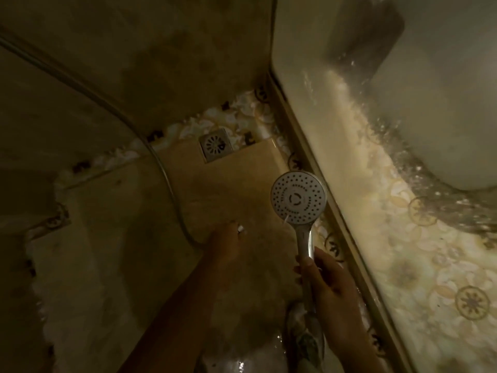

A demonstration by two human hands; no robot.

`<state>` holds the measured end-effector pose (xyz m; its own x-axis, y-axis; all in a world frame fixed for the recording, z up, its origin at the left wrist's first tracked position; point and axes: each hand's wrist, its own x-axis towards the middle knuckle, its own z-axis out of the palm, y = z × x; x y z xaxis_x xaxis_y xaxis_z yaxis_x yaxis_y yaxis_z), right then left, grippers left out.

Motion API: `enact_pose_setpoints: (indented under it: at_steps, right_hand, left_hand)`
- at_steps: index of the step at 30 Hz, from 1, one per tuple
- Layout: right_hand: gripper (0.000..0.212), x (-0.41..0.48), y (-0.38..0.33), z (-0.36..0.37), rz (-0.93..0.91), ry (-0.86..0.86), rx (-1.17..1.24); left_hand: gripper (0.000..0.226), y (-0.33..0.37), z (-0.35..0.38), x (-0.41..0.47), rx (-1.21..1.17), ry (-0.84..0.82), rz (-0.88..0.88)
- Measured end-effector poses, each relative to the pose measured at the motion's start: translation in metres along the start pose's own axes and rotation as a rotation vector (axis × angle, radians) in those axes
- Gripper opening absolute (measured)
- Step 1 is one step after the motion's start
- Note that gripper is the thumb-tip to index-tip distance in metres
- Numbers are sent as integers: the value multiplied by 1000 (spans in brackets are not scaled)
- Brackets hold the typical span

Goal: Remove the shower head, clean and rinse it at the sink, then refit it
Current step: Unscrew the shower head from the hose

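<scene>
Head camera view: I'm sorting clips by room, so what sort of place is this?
Most likely a bathroom shower stall: a square floor drain in the tiled floor, a wet glass partition alongside, and the right hand gripping a handheld shower head while the left hand holds the hose.

Both forearms are bare as far as the lower edge of the view. The left hand (224, 242) and the right hand (332, 289) are bare too; the right thumb has a short, rounded nail. Under the right hand there is a light fabric with a dark greenish print (305, 343). In this dim light it is not clear whether it is clothing or footwear.
</scene>
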<state>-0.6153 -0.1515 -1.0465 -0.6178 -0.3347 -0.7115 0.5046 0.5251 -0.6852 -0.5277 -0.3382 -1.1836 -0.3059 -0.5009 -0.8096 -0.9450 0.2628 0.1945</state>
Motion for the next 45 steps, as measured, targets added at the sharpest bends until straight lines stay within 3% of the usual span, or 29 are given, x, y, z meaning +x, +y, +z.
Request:
enact_pose_setpoints:
  at_steps: [9, 18, 23, 27, 31, 34, 38, 41, 45]
  right_hand:
    - [23, 58, 44, 7, 0, -2, -44]
    - [34, 29, -17, 20, -34, -19, -8]
    - [24, -13, -82, 30, -76, -31, 0]
    - [28, -55, -152, 37, -154, -78, 31]
    - [24, -103, -231, 44, -226, -94, 94]
    - [23, -148, -296, 46, -299, -112, 139]
    - [24, -213, -379, 47, -436, -144, 197]
    - [30, -263, -432, 44, -529, -169, 252]
    - [29, -334, -486, 36, -650, -154, 308]
  left_hand:
    - [30, 9, 52, 68, 90, 32, 82]
    - [39, 18, -8, 23, 59, -26, 60]
    - [34, 21, -84, -51, 159, 89, 209]
    - [45, 40, -147, -118, -139, 0, 244]
    - [39, 66, -217, -209, -541, -34, 351]
    - [40, 87, -277, -274, -637, 1, 496]
    - [19, 114, -362, -363, -800, -43, 596]
    - [25, 125, -418, -427, -936, -66, 691]
    - [33, 128, -473, -509, -888, -30, 831]
